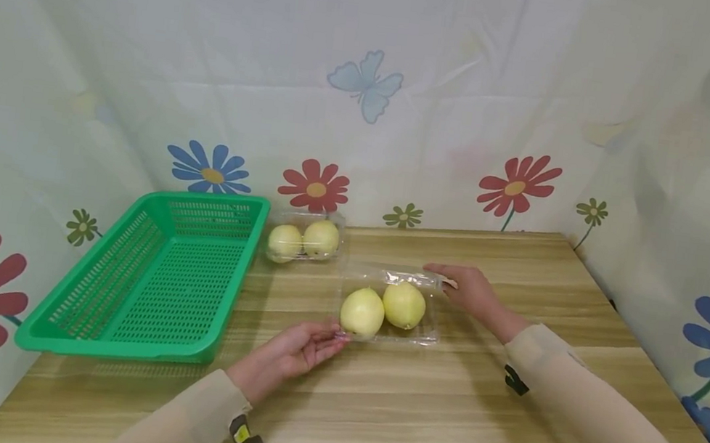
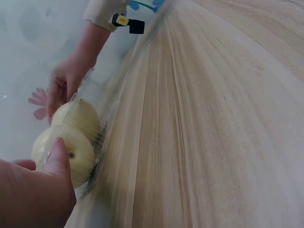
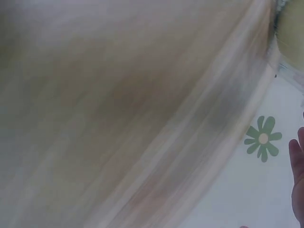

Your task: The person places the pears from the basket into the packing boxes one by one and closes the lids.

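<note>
A clear plastic fruit box [image 1: 406, 335] with two pale yellow round fruits [image 1: 362, 311] inside is held between both hands over the middle of the table. My left hand [image 1: 299, 350] grips its near left corner; in the left wrist view the left thumb [image 2: 58, 159] lies against the ridged plastic side. At the far right corner, my right hand [image 1: 474, 294] pinches the edge, fingers reaching along the back. The right wrist view catches only part of the right hand [image 3: 298, 175] and a slice of one fruit [image 3: 292, 35].
To the left stands a green plastic basket [image 1: 208, 357] with slotted walls and nothing in it. Against its right side, near the back, sits a second clear box [image 1: 333, 252] with two similar fruits. A flowered cloth [image 1: 429, 149] hangs around the wooden table [image 1: 385, 415].
</note>
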`<state>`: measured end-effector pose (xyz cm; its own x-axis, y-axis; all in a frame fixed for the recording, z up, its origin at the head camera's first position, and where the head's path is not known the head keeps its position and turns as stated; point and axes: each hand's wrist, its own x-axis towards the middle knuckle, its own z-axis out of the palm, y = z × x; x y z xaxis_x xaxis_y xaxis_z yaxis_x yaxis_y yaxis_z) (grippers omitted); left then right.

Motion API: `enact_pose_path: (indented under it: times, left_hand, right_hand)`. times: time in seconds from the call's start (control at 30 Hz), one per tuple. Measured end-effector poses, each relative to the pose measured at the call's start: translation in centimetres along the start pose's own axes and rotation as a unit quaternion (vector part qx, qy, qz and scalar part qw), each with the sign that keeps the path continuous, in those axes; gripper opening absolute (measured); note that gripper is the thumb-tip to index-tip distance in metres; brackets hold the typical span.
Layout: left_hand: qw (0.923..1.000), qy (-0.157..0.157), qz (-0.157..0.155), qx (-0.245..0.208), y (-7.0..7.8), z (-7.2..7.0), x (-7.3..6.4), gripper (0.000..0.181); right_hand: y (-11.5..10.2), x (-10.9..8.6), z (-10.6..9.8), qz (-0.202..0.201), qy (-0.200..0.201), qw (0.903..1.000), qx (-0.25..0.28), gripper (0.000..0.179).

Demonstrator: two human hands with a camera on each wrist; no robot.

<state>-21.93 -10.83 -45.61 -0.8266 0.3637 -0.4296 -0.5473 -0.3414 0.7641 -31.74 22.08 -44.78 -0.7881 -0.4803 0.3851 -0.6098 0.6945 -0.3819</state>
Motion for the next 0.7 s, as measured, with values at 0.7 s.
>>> enact_pose_path:
  times: [0.7]
  left_hand:
    - [0.9986,-0.015,0.012,0.050,0.5,-0.1,-0.5,0.023]
  right_hand:
    - [-0.6,-1.6,-0.2,-0.080,-0.006,0.9925,-0.092,0.041]
